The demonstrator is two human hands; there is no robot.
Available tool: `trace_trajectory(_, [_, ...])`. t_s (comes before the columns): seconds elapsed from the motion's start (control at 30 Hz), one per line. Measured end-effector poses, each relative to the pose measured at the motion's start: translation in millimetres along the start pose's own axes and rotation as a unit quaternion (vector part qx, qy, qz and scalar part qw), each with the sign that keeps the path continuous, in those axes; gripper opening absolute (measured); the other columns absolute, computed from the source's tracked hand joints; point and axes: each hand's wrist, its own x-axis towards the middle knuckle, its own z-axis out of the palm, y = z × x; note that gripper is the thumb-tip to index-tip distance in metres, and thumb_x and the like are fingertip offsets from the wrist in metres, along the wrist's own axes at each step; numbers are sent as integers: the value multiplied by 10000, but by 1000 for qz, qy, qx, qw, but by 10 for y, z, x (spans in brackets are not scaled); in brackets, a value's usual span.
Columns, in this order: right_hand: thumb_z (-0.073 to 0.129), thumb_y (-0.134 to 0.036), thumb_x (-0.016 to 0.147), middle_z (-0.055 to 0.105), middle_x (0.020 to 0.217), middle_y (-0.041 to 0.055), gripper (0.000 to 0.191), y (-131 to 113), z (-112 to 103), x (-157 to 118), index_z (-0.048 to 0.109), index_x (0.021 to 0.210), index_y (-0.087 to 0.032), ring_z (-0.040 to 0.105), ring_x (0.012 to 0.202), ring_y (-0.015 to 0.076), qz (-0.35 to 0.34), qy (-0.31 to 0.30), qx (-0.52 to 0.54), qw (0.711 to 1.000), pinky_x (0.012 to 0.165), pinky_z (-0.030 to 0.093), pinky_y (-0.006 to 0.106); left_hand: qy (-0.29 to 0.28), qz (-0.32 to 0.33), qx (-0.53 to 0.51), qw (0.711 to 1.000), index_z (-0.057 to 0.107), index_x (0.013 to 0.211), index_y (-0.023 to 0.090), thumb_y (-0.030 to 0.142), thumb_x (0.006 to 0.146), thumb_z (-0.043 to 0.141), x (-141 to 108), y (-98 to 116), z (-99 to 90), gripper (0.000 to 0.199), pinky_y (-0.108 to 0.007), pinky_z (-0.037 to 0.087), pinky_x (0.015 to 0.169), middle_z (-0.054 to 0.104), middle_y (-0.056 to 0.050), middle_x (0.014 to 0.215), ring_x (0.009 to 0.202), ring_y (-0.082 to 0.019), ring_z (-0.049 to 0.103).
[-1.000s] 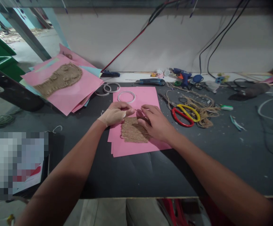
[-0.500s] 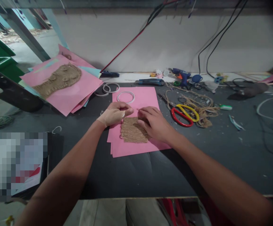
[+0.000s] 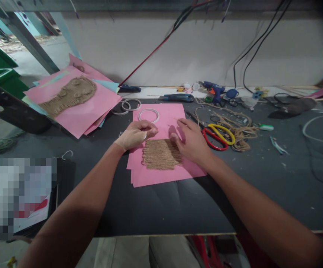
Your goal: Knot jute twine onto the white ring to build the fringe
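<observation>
I judged that I was in the middle of fine handwork at the far edge of the twine panel (image 3: 160,155), perhaps tidying or adding a strand there. The panel lay flat on the pink sheets (image 3: 161,176), straight ahead of me, its rows running left to right and a few ends sticking out at both sides. The next move, as I saw it, called for a light touch: keeping the panel from shifting while the fingertips dealt with anything loose along that far edge.

My left hand (image 3: 136,134), in a thin, pale covering, sat at the panel's far left corner. Its thumb and forefinger were drawn in to a narrow pinch; if anything fine was caught between them, I could not tell.

My right hand (image 3: 190,140) was at the far right corner, shading that end of the panel. Its fingers were loosely spread, the thumb well clear of the outstretched ones. Something hair-thin seemed to show by the tips, too faint for me to say whether I held it.

A white ring (image 3: 148,109) lay beyond my left hand, at the far end of the sheets. To the right, near my right hand, were the scissors (image 3: 214,133) with their red and yellow handles, and past them a tangle of loose twine (image 3: 246,130).
</observation>
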Motion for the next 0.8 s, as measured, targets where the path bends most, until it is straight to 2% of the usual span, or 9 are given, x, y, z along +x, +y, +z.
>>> trace_trajectory(0.13, [498, -304, 996, 588, 1406, 159, 419, -136, -55, 6, 580, 1360, -113, 502, 1303, 304, -90, -46, 45, 994, 1124, 428, 495, -21, 15, -86, 996, 788, 938, 138, 643, 830, 662, -39, 68, -39, 531, -365, 632, 822, 652, -168, 1283, 1082, -263, 672])
trace_trajectory(0.27, [518, -250, 985, 576, 1431, 118, 416, -233, -67, -1, 551, 1388, -153, 497, 1301, 285, -136, -85, 70, 985, 1126, 423, 494, -39, 23, -64, 997, 804, 971, 145, 684, 852, 615, -61, 126, -76, 584, -372, 627, 841, 658, -178, 1316, 1173, -302, 644])
trace_trajectory(0.37, [530, -242, 980, 571, 1437, 126, 418, -227, -65, -10, 549, 1383, -135, 488, 1311, 284, -141, -92, 75, 983, 1136, 413, 497, -40, 44, -29, 998, 815, 940, 157, 662, 867, 611, -49, 114, -75, 550, -386, 596, 913, 705, -169, 1240, 1175, -292, 649])
trace_trajectory(0.63, [513, -256, 995, 565, 1445, 118, 443, -208, -66, -14, 516, 1434, -194, 486, 1321, 287, -131, -108, 92, 981, 1115, 435, 540, -27, 35, 18, 999, 810, 940, 187, 607, 858, 648, -16, 30, -58, 458, -389, 514, 1009, 773, -113, 1051, 1057, -242, 694])
trace_trajectory(0.7, [513, -265, 999, 569, 1436, 113, 429, -203, -43, -27, 532, 1425, -213, 488, 1320, 287, -130, -102, 95, 982, 1110, 439, 545, -17, 16, 17, 1000, 806, 945, 179, 599, 851, 657, -18, 34, -54, 456, -380, 519, 981, 774, -109, 1022, 1045, -245, 692])
trace_trajectory(0.8, [497, -304, 1015, 552, 1430, 122, 351, -178, -17, -44, 623, 1333, -227, 486, 1331, 276, -108, -69, 97, 987, 1094, 458, 513, 27, -34, 15, 999, 797, 981, 166, 599, 837, 671, -16, 49, -38, 473, -354, 548, 851, 771, -102, 971, 968, -244, 698])
